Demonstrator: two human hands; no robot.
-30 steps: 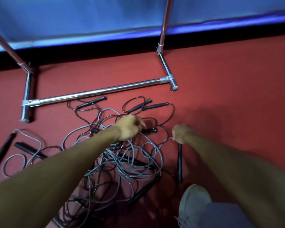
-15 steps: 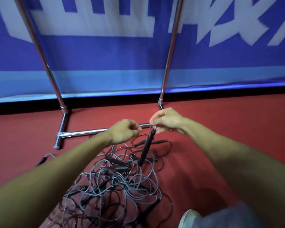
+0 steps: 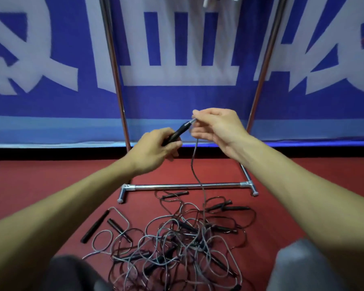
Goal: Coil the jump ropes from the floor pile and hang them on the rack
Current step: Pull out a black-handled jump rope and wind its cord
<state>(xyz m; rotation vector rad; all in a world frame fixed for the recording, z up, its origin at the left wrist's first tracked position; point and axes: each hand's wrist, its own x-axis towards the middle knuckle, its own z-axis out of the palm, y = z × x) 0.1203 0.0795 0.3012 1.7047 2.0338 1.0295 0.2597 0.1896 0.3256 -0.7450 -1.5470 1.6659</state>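
Observation:
My left hand (image 3: pixel 153 151) grips a black jump-rope handle (image 3: pixel 178 132), raised at chest height in front of the rack. My right hand (image 3: pixel 215 128) pinches the grey cord right where it leaves the handle's tip. That cord (image 3: pixel 194 164) hangs down from my fingers into the tangled pile of grey and black ropes (image 3: pixel 177 242) on the red floor. Several black handles stick out of the pile. The chrome rack (image 3: pixel 185 186) stands just behind the pile, its two uprights rising out of view.
A blue banner with white lettering (image 3: pixel 177 59) hangs behind the rack. Two loose black handles (image 3: pixel 95 226) lie left of the pile. My knees (image 3: pixel 303 267) show at the bottom edge. Something pale hangs near the rack's top (image 3: pixel 219 0).
Both hands rose from the floor pile with one rope. The handle went from my right hand to my left, and my right hand now pinches the cord. The view tilted up.

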